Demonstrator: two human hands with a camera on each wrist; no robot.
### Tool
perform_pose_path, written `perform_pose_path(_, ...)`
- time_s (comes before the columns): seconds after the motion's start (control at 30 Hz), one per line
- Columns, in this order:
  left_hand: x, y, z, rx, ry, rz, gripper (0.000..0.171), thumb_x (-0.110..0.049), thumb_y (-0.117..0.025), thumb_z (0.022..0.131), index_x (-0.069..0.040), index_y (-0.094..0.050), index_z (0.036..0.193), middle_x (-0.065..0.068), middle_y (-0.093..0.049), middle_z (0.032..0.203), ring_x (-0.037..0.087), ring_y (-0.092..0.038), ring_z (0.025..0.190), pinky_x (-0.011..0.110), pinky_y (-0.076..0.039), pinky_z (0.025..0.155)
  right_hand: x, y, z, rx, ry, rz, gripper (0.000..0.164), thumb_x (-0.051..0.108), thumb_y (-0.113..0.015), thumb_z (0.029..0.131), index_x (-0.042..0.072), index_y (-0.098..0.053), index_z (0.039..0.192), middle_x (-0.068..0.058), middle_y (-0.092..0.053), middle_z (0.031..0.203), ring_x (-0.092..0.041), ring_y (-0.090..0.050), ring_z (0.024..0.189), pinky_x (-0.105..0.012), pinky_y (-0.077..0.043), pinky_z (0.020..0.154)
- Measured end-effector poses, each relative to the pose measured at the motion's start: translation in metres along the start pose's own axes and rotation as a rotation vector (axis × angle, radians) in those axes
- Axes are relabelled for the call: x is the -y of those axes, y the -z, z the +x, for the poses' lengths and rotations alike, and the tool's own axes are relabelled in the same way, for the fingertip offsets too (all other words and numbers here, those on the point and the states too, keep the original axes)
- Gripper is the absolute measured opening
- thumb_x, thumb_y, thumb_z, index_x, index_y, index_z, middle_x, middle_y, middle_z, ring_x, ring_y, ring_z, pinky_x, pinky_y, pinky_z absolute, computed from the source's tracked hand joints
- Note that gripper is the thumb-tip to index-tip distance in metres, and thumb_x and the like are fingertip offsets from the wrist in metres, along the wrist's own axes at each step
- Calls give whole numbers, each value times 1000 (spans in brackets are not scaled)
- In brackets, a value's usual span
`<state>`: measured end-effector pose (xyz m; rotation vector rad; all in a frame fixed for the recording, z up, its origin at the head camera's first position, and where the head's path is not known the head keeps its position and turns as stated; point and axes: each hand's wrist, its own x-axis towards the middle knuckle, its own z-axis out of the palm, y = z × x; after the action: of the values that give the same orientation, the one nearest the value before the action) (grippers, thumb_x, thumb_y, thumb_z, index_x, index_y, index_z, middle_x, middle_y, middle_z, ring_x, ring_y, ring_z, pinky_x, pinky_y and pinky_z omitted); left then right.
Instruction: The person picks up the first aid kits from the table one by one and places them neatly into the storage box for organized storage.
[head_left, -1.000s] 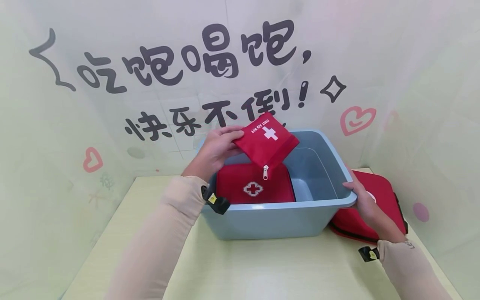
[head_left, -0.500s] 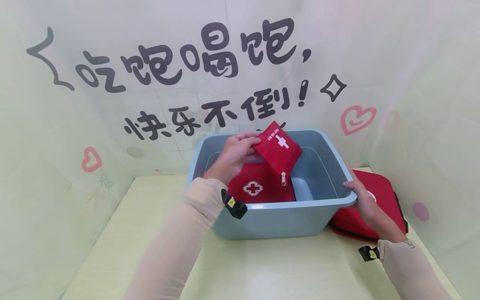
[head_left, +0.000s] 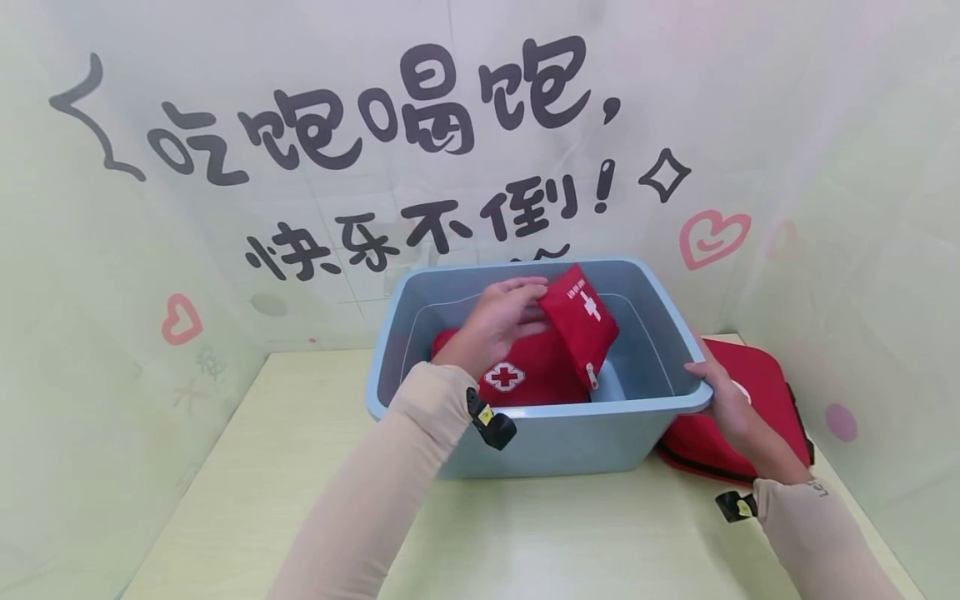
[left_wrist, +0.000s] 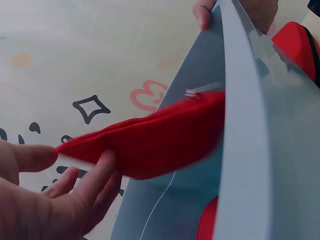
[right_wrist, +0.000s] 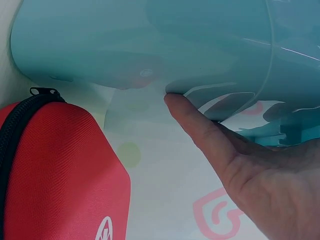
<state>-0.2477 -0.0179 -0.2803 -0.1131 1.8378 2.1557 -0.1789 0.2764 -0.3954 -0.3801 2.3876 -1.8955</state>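
Observation:
My left hand [head_left: 498, 321] pinches one corner of a small red first aid pouch [head_left: 577, 321], with a white cross and a zip pull at its low end. In the left wrist view the pouch [left_wrist: 160, 137] tilts between thumb and fingers, within the opening of a blue plastic bin [head_left: 540, 442]. Beneath it in the bin lies a larger red first aid case [head_left: 540, 375], partly hidden by my hand and the pouch. At the bin's right corner my right hand [head_left: 731, 408] grips the rim; in the right wrist view its thumb [right_wrist: 200, 125] rests against the outer wall.
Right of the bin, partly behind my right forearm, lies another red zipped case [head_left: 757, 375]; it shows close up in the right wrist view [right_wrist: 65, 165]. The pale table [head_left: 540, 533] meets a wall sheet [head_left: 225, 250] printed with black lettering and hearts.
My left hand has carried the pouch to the right and down, from above the larger case toward the bin's right half. The right hand stays on the rim.

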Motion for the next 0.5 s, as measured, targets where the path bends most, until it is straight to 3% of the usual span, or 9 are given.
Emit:
perform_pose_path(0.17, -1, 4, 1, 86, 2, 45, 43, -20, -66, 97, -6, -58, 137, 15, -60, 131, 33, -60, 119, 42, -52, 97, 0, 0, 0, -3, 0, -1, 68, 25, -35, 104, 25, 3, 161, -22, -10, 158, -31, -27, 129, -31, -48, 88)
perform_pose_path(0.5, -3, 28, -2, 105, -22, 66, 39, -17, -63, 98, -6, -58, 136, 13, -61, 128, 31, -61, 117, 41, -50, 100, 0, 0, 1, -7, 15, 5, 67, 25, -34, 104, 27, 1, 161, -22, -12, 157, -25, -29, 127, -30, -48, 87)
